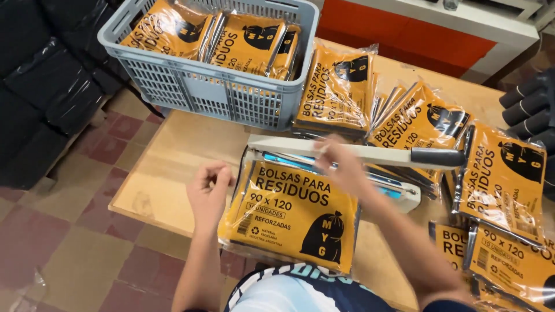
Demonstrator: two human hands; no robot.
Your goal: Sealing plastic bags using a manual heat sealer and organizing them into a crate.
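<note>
Your wooden tabletop (pixel 173 156) and what rests on it.

On the tabletop you see a grey slatted crate (pixel 202 86) at the far left edge, a white heat sealer (pixel 347 151) with a black-handled arm across the middle, and a yellow packet (pixel 289 216) lying flat at the near edge, its top end under the sealer arm. To your right lie leaning stacks of yellow packets (pixel 416 121), with further packets (pixel 503 185) overlapping toward the right edge.
</note>
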